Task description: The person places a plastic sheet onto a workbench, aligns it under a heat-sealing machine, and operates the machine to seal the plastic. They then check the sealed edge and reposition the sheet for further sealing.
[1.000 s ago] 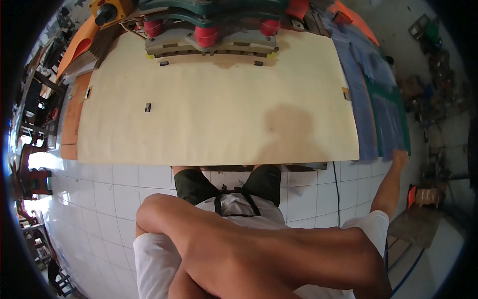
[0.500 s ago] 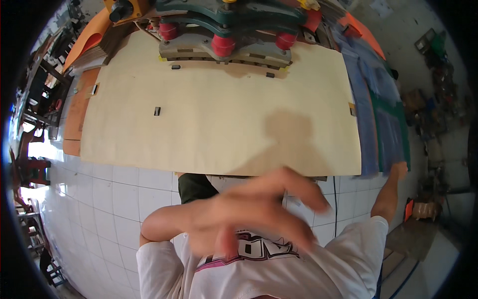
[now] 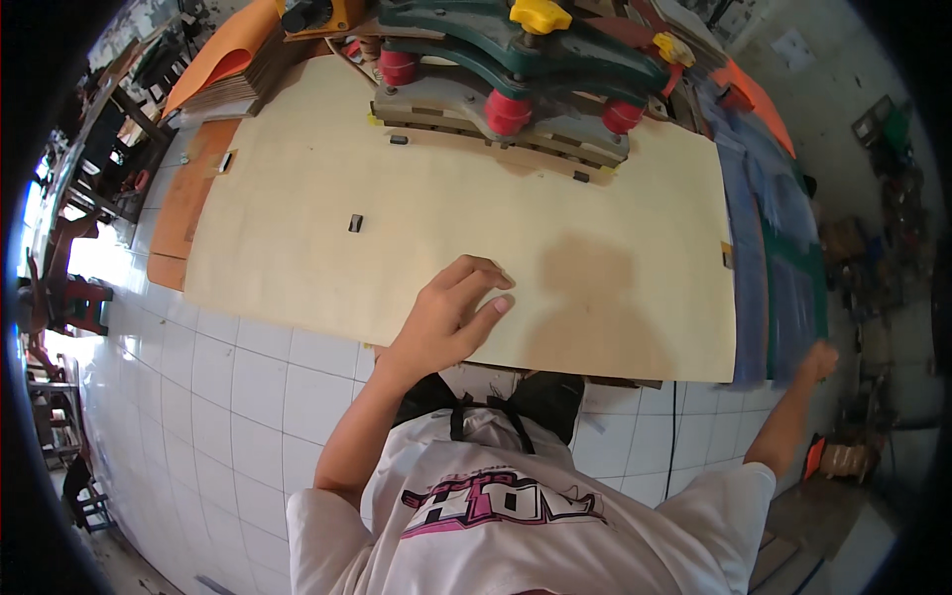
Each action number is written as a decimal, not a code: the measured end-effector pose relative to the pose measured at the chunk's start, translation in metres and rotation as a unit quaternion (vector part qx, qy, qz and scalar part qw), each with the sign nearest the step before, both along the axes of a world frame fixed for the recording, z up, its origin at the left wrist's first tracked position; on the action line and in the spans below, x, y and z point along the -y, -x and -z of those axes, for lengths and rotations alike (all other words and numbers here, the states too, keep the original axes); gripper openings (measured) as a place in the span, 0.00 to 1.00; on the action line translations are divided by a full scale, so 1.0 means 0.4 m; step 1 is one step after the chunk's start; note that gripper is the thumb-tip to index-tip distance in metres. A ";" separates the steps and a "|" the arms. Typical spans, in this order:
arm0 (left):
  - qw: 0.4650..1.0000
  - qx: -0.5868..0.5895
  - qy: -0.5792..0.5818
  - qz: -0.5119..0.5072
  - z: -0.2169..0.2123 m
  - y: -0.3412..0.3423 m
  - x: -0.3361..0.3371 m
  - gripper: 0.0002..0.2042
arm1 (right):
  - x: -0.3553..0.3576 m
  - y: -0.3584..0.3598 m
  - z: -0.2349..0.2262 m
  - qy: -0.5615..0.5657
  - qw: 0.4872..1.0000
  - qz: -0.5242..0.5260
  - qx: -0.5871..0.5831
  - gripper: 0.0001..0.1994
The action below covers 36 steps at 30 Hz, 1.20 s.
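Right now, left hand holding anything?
No, the left hand is over the cream sheet, thumb and fingers apart with nothing between them.

White tiled floor here, with a black cable trailing over it. Red stool is way off left. Brown box low on the right, orange piece beside it. Upper left: stacked brown sheets, curled orange sheet on top.

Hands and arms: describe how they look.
The left arm and right arm come bare out of short, loose white sleeves. The left hand wears no glove or visible ring; the right hand also looks ungloved, but is too blurred for finer detail.
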<state>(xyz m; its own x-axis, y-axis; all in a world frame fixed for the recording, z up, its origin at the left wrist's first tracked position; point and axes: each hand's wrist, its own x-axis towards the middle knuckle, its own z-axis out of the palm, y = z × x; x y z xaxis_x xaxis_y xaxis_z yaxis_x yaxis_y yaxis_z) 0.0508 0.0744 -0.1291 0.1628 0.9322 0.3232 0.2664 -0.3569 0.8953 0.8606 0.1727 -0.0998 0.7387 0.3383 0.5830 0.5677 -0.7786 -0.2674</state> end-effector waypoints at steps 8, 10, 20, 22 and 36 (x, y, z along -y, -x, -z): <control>0.999 -0.037 -0.005 -0.009 0.014 0.005 0.015 0.10 | -0.017 0.641 -0.255 -0.069 0.908 -0.381 0.161 0.13; 1.000 -0.019 -0.003 -0.016 0.021 0.006 0.016 0.10 | 0.047 0.799 -0.228 -0.069 0.858 -0.471 0.192 0.12; 0.976 0.094 -0.091 -0.172 -0.006 0.148 0.071 0.08 | 0.451 1.325 0.125 -0.023 0.718 -0.690 0.082 0.13; 0.966 0.027 -0.090 -0.241 -0.015 0.235 0.036 0.08 | 0.466 1.391 0.148 0.004 0.664 -0.746 0.055 0.14; 0.918 -0.390 0.067 0.026 -0.090 0.462 -0.353 0.16 | 0.410 1.576 0.111 -0.017 0.579 -0.813 0.056 0.15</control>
